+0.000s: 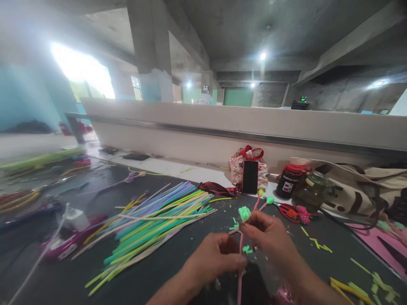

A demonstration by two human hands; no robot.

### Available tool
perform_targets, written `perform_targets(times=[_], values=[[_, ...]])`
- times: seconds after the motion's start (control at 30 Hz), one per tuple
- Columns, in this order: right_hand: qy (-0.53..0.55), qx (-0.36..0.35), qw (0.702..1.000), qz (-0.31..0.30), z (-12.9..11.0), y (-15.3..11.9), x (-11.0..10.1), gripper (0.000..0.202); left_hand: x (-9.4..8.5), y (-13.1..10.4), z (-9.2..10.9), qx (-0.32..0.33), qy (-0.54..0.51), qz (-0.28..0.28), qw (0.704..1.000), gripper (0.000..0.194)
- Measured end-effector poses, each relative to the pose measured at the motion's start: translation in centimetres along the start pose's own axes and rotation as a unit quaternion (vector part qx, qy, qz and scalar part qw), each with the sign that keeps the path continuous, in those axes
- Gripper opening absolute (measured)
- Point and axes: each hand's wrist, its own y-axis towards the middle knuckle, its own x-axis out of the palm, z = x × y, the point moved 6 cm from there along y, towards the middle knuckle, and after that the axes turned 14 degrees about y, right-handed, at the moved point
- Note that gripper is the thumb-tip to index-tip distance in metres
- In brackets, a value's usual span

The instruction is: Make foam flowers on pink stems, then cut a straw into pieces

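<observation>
A pipe-cleaner flower with a mint-green head (244, 213) and a pink stem (240, 281) stands nearly upright between my hands. My right hand (274, 235) pinches it just below the green head. Lower down, the fingers of my left hand (216, 256) close round the pink stem. Just beyond them lie short green cut pieces (246, 250). Two smaller pink stems, one with a green tip (270, 200) and one with a yellow tip (260, 192), lie past my right hand, near red-handled scissors (288, 212).
Many loose pipe cleaners (159, 224) spread across the dark table left of my hands. A purple power strip (68, 239) with a white plug lies further left. At the back are a phone (250, 177), a patterned bag (235, 165), a dark red-lidded bottle (288, 182) and a canvas bag (365, 182).
</observation>
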Motion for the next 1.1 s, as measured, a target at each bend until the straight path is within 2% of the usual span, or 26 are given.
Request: perform_targets(times=[0.1, 0.17, 0.27, 0.43, 0.7, 0.9, 1.1], values=[[0.004, 0.037, 0.999, -0.003, 0.6, 0.3, 0.0, 0.022, -2.2, 0.0, 0.5, 0.022, -0.058, 0.111, 0.992, 0.016], [-0.016, 0.042, 0.999, -0.012, 0.8, 0.3, 0.4, 0.021, -3.1, -0.2, 0.7, 0.036, -0.108, 0.150, 0.982, 0.023], [-0.039, 0.044, 0.998, -0.029, 1.3, 0.3, 1.3, 0.021, -3.1, -0.3, 0.7, 0.042, -0.160, 0.132, 0.977, 0.035], [-0.081, 0.019, 0.995, -0.049, 1.6, 0.6, 2.4, 0.025, -3.1, -0.5, 0.7, 0.059, -0.183, 0.144, 0.971, 0.030], [-0.134, 0.009, 0.990, -0.037, 1.4, 0.6, 2.6, 0.023, -3.4, -0.7, 1.2, 0.074, -0.158, 0.185, 0.967, 0.025], [-0.155, -0.002, 0.987, -0.034, 1.6, 0.5, 2.4, 0.022, -3.2, -0.5, 1.1, 0.081, -0.124, 0.180, 0.972, 0.024], [-0.154, 0.001, 0.988, -0.023, 1.5, 0.4, 2.4, 0.022, -3.0, -0.4, 0.9, 0.071, -0.143, 0.168, 0.973, 0.027]])
